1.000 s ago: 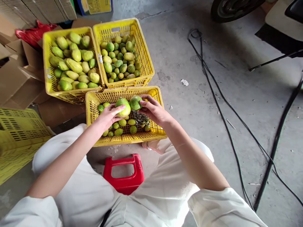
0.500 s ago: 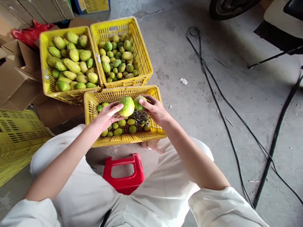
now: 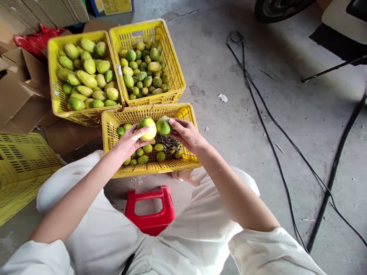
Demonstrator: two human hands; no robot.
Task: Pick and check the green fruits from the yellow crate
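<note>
My left hand [image 3: 130,139] is closed around a pale yellow-green round fruit [image 3: 147,128], citrus-like with a small stem scar. Held in the fingertips of my right hand [image 3: 186,133] is a darker green fruit [image 3: 164,125], close beside the first. Both are above the near yellow plastic crate [image 3: 155,168]. Inside it lie several small green-yellow fruits [image 3: 142,159] and a dark, shiny crumpled plastic piece [image 3: 169,143], partly hidden by my right hand.
Behind stand a yellow crate of long yellow-green fruits [image 3: 87,79] and another crate with smaller round ones [image 3: 142,76]. A red plastic stool [image 3: 150,219] is between my legs. Cardboard [image 3: 17,95] and a yellow crate [image 3: 25,164] lie left; black cables [image 3: 266,118] cross the floor right.
Both fruits have shifted slightly left and turned in my fingers. A darker green side of the right fruit now shows, and a paler side of the left one.
</note>
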